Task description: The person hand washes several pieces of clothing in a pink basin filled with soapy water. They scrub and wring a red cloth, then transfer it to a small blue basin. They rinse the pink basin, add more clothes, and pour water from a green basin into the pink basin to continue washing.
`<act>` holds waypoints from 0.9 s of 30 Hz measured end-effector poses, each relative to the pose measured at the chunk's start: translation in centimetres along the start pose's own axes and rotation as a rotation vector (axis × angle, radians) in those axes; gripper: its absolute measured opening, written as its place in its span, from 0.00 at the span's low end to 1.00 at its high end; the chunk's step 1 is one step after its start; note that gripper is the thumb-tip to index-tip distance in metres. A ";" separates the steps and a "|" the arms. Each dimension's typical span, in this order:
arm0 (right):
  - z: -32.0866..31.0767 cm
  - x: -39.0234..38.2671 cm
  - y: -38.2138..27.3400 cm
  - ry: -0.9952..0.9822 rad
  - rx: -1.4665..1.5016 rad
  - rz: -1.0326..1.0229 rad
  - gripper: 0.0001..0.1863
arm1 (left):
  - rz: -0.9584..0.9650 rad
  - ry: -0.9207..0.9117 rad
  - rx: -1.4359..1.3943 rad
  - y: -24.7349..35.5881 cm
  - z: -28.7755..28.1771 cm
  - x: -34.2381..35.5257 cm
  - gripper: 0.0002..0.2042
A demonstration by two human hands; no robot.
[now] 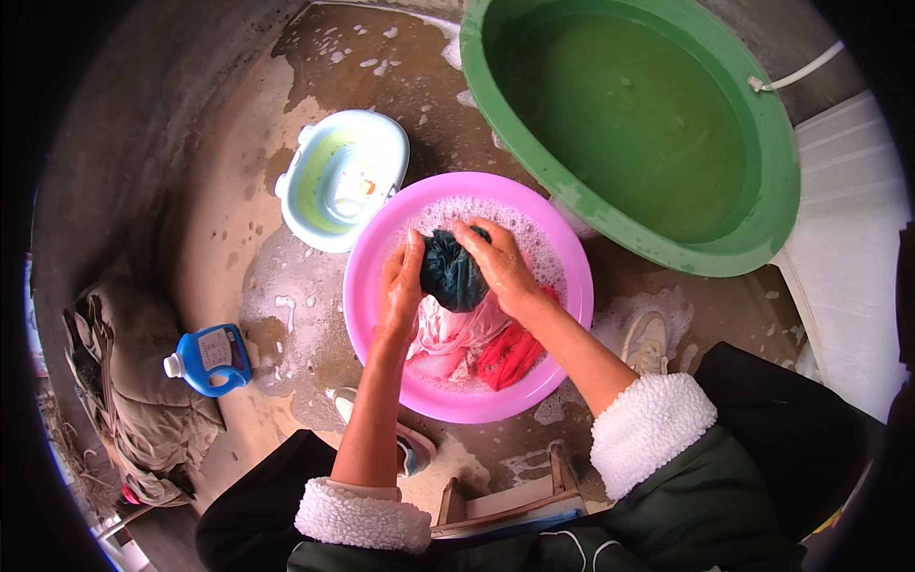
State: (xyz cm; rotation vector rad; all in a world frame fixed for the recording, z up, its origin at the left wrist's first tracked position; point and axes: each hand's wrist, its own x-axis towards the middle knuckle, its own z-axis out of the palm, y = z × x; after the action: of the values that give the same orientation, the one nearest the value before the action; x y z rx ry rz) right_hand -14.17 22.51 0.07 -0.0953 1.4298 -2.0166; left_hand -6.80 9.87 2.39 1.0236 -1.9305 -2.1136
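Note:
Between my two hands I grip a bunched-up, wet dark teal cloth (452, 272), held above a round pink basin (359, 310). My left hand (402, 286) closes on its left side, and my right hand (500, 262) on its upper right. White suds (534, 238) line the basin's far and right parts. Below the dark cloth, a pale pink cloth (457, 329) and a red cloth (513, 357) lie bunched in the basin. The undersides of these cloths are hidden.
A big green tub (610, 214) of water stands at far right, a white hose (805, 67) at its rim. Left of the basin are a small light-blue tub (310, 224) and a blue detergent jug (212, 360). Brown fabric (162, 362) lies far left; a wooden stool (510, 500) is near me.

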 end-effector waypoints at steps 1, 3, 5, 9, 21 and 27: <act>-0.8 0.3 -0.4 0.032 -0.138 -0.114 0.09 | -0.095 -0.036 -0.102 -0.2 -0.9 0.6 0.21; -2.4 0.2 -1.0 0.174 -0.710 -0.615 0.10 | -0.161 -0.127 0.366 0.0 -3.3 2.8 0.23; -3.5 0.4 -1.1 0.239 -0.939 -0.669 0.10 | 0.054 0.040 0.485 -1.3 -4.1 2.9 0.20; -3.3 -0.2 1.7 -0.025 -1.337 -0.700 0.24 | 0.652 0.026 0.874 -4.6 -3.8 2.2 0.26; -5.5 2.4 13.3 -0.571 -1.307 0.000 0.18 | -0.323 -0.146 1.207 -9.3 -1.3 4.0 0.36; -5.2 2.7 7.5 -0.174 -1.315 -0.142 0.12 | 0.250 0.053 1.094 -10.1 -2.6 4.0 0.10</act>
State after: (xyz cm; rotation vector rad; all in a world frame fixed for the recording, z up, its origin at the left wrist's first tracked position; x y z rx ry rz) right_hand -15.00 23.85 -9.28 -0.8995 2.3951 -0.8004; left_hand -4.92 7.64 -8.35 0.8131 -3.0030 -0.7836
